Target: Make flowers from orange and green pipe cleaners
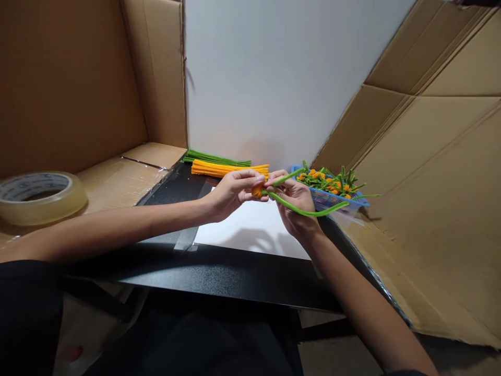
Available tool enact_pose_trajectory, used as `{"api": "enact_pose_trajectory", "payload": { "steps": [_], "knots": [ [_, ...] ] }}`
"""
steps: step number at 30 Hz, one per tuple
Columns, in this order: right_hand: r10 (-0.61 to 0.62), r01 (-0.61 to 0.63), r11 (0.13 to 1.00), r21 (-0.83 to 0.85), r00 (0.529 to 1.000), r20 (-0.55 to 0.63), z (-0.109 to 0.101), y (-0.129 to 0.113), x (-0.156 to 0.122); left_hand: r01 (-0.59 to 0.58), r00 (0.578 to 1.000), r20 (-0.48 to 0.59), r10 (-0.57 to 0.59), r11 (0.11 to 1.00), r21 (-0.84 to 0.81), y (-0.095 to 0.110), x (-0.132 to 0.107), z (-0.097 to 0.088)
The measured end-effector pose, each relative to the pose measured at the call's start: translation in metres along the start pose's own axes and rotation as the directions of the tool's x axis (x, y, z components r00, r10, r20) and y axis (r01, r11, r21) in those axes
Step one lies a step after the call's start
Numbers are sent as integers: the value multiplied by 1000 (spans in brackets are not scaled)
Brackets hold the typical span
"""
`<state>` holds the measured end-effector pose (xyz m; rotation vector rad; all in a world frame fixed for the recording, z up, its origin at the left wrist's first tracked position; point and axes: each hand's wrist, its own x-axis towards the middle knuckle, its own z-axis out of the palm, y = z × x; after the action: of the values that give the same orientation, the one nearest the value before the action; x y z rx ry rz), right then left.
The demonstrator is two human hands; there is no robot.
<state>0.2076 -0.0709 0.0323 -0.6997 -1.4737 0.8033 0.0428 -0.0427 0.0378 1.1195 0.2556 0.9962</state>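
Above the white sheet, my left hand is closed on a small orange coil of pipe cleaner, pinched between thumb and fingers. A green pipe cleaner comes out of the coil, its two ends spread to the right. My right hand is closed around the green pipe cleaner close to the coil, its fingertips almost meeting those of my left hand. Behind the hands lie a bundle of orange pipe cleaners and a bundle of green pipe cleaners.
To the right stands a blue basket heaped with orange and green pipe-cleaner pieces. A roll of clear tape sits on cardboard at the left. White paper is taped to the black table. Cardboard walls flank both sides.
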Motion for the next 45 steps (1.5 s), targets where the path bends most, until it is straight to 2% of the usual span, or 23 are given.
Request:
{"api": "enact_pose_trajectory", "payload": {
  "steps": [5,8,12,15,19,24,31,38,45],
  "knots": [
    [-67,70,997,-29,994,85,-2,-5,-1,-27,1000,0,27,999,-16,1,1,0],
    [-57,60,998,-18,991,124,-1,-6,-2,-40,999,15,40,999,-2,-1,0,0],
    [-51,51,999,-6,998,39,1,-3,-4,-25,1000,7,25,1000,2,-6,-1,1],
    [-121,117,985,-128,992,-25,-1,0,-4,22,1000,-3,-23,1000,-20,-9,-2,1],
    [-297,252,884,-393,953,-58,-5,-1,-4,35,999,-15,-36,998,-60,-9,-3,0],
    [-393,331,827,-455,918,-46,-4,-4,-5,58,998,-2,-58,998,-26,-5,-2,0],
    [-387,309,822,-478,919,-70,0,-4,-7,92,996,18,-92,996,-8,-2,-2,1],
    [-322,283,878,-386,946,-37,4,-3,-9,110,994,9,-109,994,-12,0,-7,5],
    [-229,206,919,-336,973,-30,7,-4,-8,91,992,84,-92,996,8,-5,-6,-4]
  ]
}}
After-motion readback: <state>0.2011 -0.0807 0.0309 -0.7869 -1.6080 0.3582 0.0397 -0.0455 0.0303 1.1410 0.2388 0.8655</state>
